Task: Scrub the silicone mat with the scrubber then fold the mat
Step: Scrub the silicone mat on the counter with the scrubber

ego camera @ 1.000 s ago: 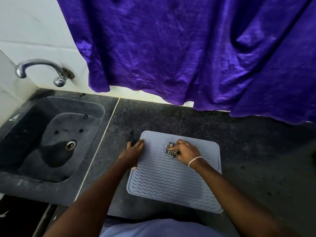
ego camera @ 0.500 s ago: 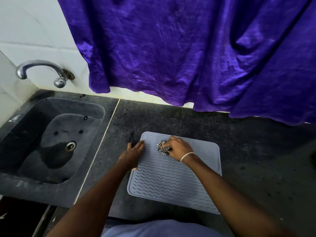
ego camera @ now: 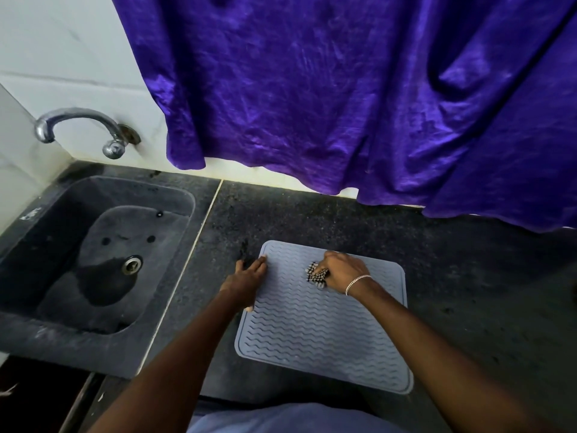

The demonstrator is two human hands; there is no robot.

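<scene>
scrubbing step: silicone mat (ego camera: 321, 332) lies flat right of the sink (ego camera: 175, 310); right hand (ego camera: 343, 273) clutches the scrubber (ego camera: 316, 275) on it, left hand (ego camera: 246, 279), fingers straight, pins its sink-side edge. next probably calls for strokes across it, then folding.

A dark stone sink (ego camera: 37, 332) sits at the left, a curved chrome tap (ego camera: 84, 126) on the far white-tiled wall (ego camera: 62, 57). A crumpled purple cloth (ego camera: 343, 89) hangs over the speckled black countertop (ego camera: 468, 292).
</scene>
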